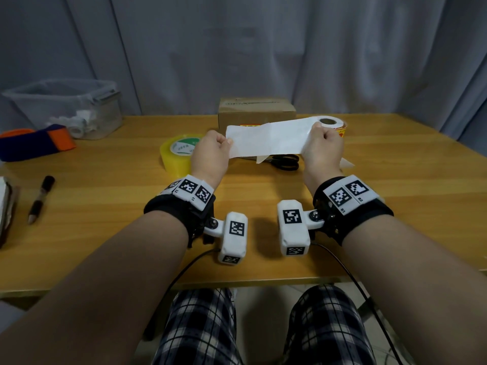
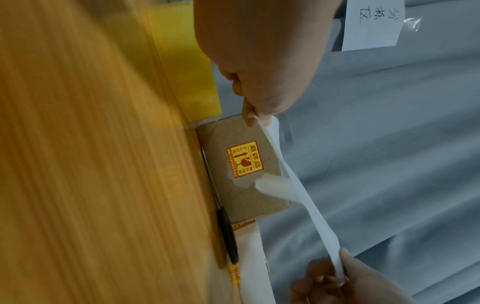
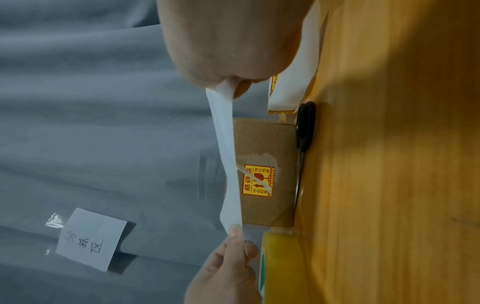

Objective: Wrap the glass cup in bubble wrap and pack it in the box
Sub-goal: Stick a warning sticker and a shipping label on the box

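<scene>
The brown cardboard box point(image 1: 257, 111) stands shut at the back of the table, a yellow fragile sticker point(image 2: 245, 158) on its front face. No glass cup or bubble wrap is in view. Both hands hold a white strip of label backing paper point(image 1: 268, 139) stretched level above the table. My left hand point(image 1: 225, 142) pinches its free left end. My right hand point(image 1: 316, 130) pinches it close to the sticker roll point(image 1: 329, 122). In the right wrist view the strip point(image 3: 228, 154) runs edge-on in front of the box point(image 3: 267, 144).
A yellow tape roll point(image 1: 179, 154) sits left of my left hand. Black scissors point(image 1: 286, 162) lie under the strip. A pen point(image 1: 42, 198) lies at the left. A clear plastic tub point(image 1: 66, 106) and an orange-and-blue band point(image 1: 34, 143) sit far left. A grey curtain hangs behind.
</scene>
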The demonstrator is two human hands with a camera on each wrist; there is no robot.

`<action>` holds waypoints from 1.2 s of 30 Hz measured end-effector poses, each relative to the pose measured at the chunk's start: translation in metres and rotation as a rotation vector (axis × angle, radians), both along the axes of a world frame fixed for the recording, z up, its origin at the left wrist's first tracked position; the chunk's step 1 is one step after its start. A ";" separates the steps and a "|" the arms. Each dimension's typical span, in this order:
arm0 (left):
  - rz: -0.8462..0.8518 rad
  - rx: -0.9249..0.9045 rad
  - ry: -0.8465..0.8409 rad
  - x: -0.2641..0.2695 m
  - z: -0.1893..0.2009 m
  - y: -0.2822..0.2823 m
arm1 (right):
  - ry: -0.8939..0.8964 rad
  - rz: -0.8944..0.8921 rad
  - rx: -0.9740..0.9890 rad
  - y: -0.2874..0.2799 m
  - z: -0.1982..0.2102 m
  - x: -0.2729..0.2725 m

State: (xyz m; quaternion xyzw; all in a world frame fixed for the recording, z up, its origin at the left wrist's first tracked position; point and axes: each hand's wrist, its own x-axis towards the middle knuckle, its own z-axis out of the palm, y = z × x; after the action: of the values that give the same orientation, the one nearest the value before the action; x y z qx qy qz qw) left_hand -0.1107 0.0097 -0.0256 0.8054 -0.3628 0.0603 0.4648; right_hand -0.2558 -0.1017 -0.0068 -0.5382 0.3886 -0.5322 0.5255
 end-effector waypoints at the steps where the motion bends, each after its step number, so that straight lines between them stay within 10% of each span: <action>1: 0.003 0.007 -0.015 0.002 0.000 0.001 | -0.004 -0.014 0.002 -0.001 -0.001 0.000; 31: 0.165 0.066 -0.064 0.028 0.009 0.026 | -0.246 -0.257 0.054 -0.012 -0.002 -0.015; 36: -0.137 0.036 0.111 0.003 0.015 0.014 | -0.223 -0.162 -0.002 -0.003 0.008 -0.005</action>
State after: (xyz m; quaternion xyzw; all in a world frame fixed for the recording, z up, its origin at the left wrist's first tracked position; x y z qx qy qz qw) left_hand -0.1078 0.0239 -0.0101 0.7891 -0.3917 -0.0231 0.4726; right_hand -0.2612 -0.1047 0.0012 -0.4431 0.3694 -0.6299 0.5201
